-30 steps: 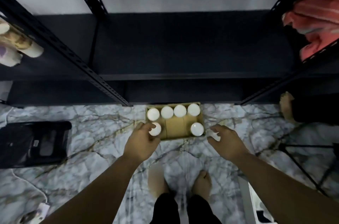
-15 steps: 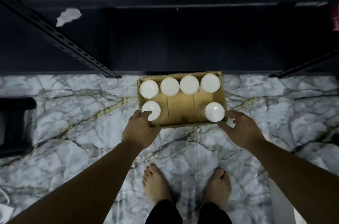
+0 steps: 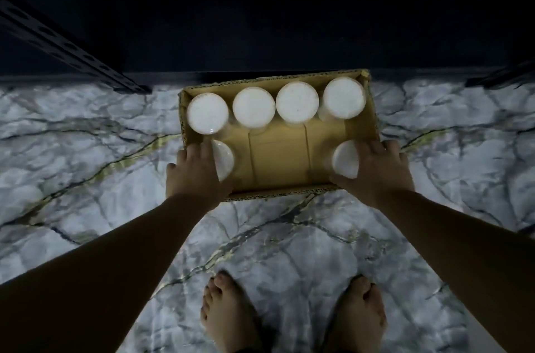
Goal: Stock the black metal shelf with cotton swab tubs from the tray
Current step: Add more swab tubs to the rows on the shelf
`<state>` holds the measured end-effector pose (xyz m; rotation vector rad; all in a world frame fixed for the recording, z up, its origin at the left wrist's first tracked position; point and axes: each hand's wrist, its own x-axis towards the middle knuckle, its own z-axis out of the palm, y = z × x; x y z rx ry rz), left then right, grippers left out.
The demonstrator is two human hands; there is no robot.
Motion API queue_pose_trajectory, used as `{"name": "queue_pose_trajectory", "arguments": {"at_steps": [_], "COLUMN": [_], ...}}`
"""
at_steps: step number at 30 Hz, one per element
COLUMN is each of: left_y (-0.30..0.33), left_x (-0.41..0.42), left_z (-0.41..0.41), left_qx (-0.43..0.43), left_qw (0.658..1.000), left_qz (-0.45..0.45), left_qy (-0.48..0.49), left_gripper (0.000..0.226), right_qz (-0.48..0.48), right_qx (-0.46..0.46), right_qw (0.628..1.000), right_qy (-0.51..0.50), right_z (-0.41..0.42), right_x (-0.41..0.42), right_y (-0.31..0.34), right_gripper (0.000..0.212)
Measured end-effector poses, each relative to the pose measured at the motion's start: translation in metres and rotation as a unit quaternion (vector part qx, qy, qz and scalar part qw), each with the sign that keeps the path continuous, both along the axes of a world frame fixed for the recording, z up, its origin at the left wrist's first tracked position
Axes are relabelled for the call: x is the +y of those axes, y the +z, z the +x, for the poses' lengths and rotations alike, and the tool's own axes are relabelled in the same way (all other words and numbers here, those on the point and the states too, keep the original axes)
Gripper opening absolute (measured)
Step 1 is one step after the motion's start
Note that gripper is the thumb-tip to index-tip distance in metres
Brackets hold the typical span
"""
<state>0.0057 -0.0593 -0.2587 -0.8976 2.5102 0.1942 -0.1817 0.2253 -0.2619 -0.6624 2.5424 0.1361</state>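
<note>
A cardboard tray (image 3: pixel 278 156) sits on the marble floor against the foot of the black metal shelf (image 3: pixel 260 20). Several cotton swab tubs with white lids stand in it. The back row runs from the leftmost tub (image 3: pixel 207 113) to the rightmost tub (image 3: pixel 344 97). My left hand (image 3: pixel 194 170) wraps round the front-left tub (image 3: pixel 225 160) and covers its left side. My right hand (image 3: pixel 379 170) grips the front-right tub (image 3: pixel 346 161), thumb under its near edge. Both tubs stand in the tray.
A perforated black shelf upright (image 3: pixel 66 49) slants down to the floor left of the tray. The shelf's interior is dark. My bare feet (image 3: pixel 231 315) stand on the marble floor (image 3: pixel 86 150) just behind the tray.
The view has dropped and closed in on the tray. Both hands moved forward from the tray's near edge onto the two front tubs.
</note>
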Motion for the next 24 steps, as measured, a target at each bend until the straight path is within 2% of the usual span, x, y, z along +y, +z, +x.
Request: {"name": "queue_pose_trajectory", "arguments": {"at_steps": [5, 11, 15, 19, 24], "left_y": [-0.001, 0.053, 0.114, 0.198, 0.343], "left_x": [-0.005, 0.002, 0.007, 0.011, 0.016], "left_z": [0.0, -0.002, -0.005, -0.008, -0.018], "left_qx": [0.042, 0.075, 0.089, 0.154, 0.256], "left_qw": [0.999, 0.995, 0.987, 0.958, 0.93], "left_qz": [0.014, 0.063, 0.132, 0.243, 0.259], "left_qy": [0.019, 0.012, -0.009, 0.007, 0.042], "left_gripper": [0.099, 0.108, 0.111, 0.1, 0.087], "right_qz": [0.005, -0.072, -0.133, -0.18, -0.295], "right_qx": [0.014, -0.047, -0.103, -0.12, -0.083], "right_qw": [1.0, 0.994, 0.983, 0.974, 0.948], "right_qy": [-0.008, -0.062, -0.073, -0.058, -0.082], "right_z": [-0.002, -0.004, -0.006, -0.002, 0.008], "right_x": [-0.008, -0.017, -0.025, -0.031, -0.033], "right_y": [-0.001, 0.051, 0.119, 0.21, 0.354], "right_gripper": [0.084, 0.094, 0.101, 0.105, 0.077]}}
